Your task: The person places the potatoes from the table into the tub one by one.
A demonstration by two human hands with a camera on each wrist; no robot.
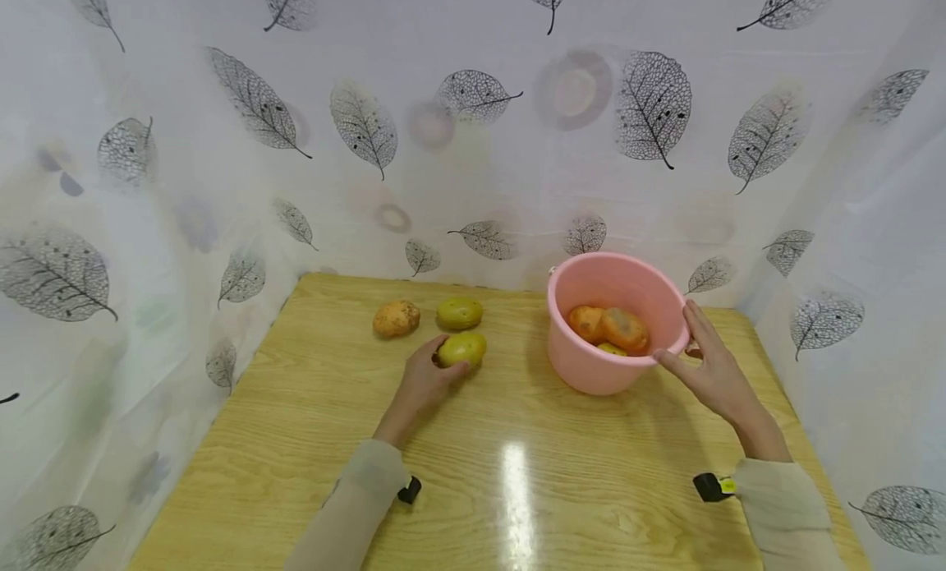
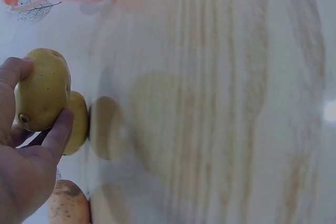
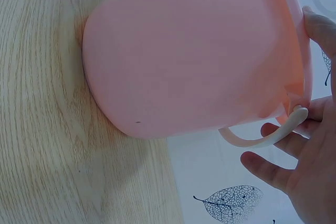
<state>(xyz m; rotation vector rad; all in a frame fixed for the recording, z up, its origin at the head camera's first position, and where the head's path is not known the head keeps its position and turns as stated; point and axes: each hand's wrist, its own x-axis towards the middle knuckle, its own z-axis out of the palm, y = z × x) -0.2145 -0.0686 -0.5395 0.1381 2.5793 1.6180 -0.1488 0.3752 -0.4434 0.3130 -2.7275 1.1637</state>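
Head view: a yellow-green potato is now pinched in the left grip; the pink bucket is touched by the right grip. Left wrist: the potato is held just above the bench. Right wrist: the grip is seen spread.

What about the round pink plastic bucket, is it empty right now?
No, the head view shows orange-brown, lumpy, potato-like vegetables and a partly hidden yellow one inside the bucket.
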